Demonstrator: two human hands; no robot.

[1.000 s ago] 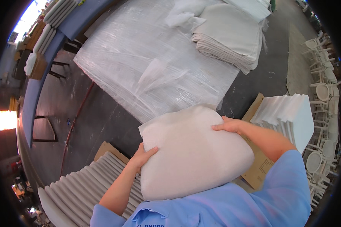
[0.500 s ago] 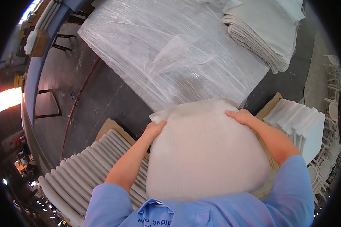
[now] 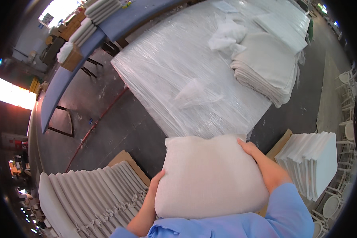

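Note:
A pale beige fabric-covered seat cushion (image 3: 208, 178) stands tilted close against my body. At its upper right corner my right hand (image 3: 252, 150) grips the edge, thumb in front and fingers hidden behind. Lower down, along the cushion's left side, my left hand (image 3: 157, 182) is pressed to the edge; its thumb shows and its other fingers are out of sight behind the cushion. The fabric's upper edge runs loose and slightly wavy. Just beyond it lies a big block wrapped in clear plastic film (image 3: 174, 67).
Beige cushions (image 3: 83, 190) stand in a row on the left. White foam pads (image 3: 311, 158) stand upright on the right. Folded fabric pieces (image 3: 265, 63) and a crumpled white plastic sheet (image 3: 228, 33) lie on the wrapped block. A blue table (image 3: 57, 99) curves at far left; white chairs (image 3: 347, 131) line the right.
My left hand has moved from the cushion's upper left corner down its left side. My right hand stays at the upper right corner. The view has shifted to show more of the far area.

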